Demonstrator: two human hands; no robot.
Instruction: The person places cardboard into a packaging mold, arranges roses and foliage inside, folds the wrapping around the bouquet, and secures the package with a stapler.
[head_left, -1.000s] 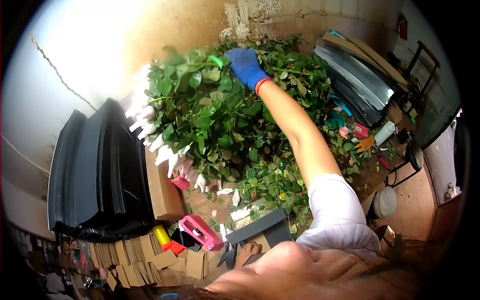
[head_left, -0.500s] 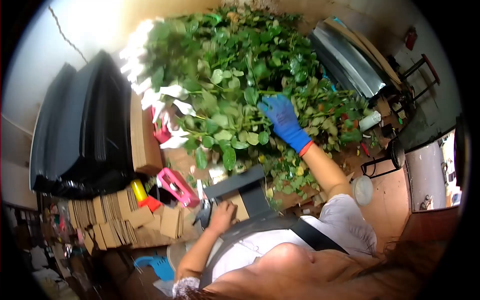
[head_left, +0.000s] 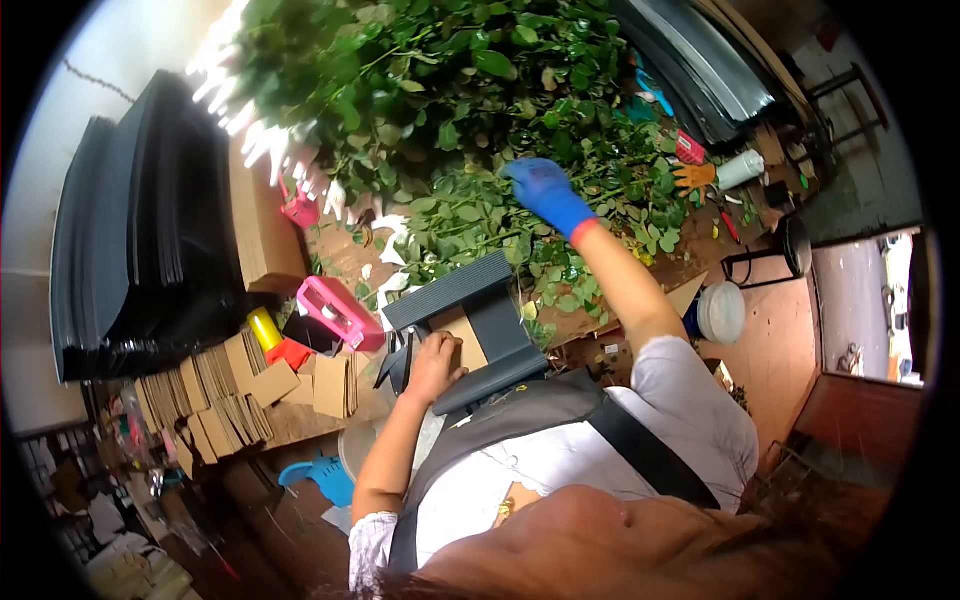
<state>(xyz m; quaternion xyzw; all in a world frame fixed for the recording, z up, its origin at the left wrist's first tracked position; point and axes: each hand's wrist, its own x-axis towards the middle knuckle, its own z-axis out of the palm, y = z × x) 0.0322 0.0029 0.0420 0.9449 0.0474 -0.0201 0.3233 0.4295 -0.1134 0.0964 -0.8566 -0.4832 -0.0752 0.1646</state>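
My bare left hand (head_left: 434, 366) lies over a tan cardboard piece (head_left: 468, 342), fingers apart and slightly bent, pressing on it. The cardboard rests in a folded dark grey corrugated sheet (head_left: 500, 318) close to my waist. In a blue glove with a red cuff, my right hand (head_left: 545, 192) reaches into the near side of a big heap of leafy green stems (head_left: 450, 120). Its fingers curl down among the leaves, and what they hold, if anything, is hidden. White-wrapped heads (head_left: 265, 150) line the left end of the heap.
Left stand stacked dark sheets (head_left: 150, 240) beside a cardboard block (head_left: 265, 220). A pink holder (head_left: 340, 312), yellow roll (head_left: 264, 328) and cardboard pieces (head_left: 215, 395) lie nearer. To the right are an orange glove (head_left: 695, 178), a white roll (head_left: 740, 170) and a pale bucket (head_left: 720, 312).
The view has shifted, so the heap sits higher in the picture. My right hand has left a stem that lay across the top and is lower among the leaves. My left hand stays on the cardboard.
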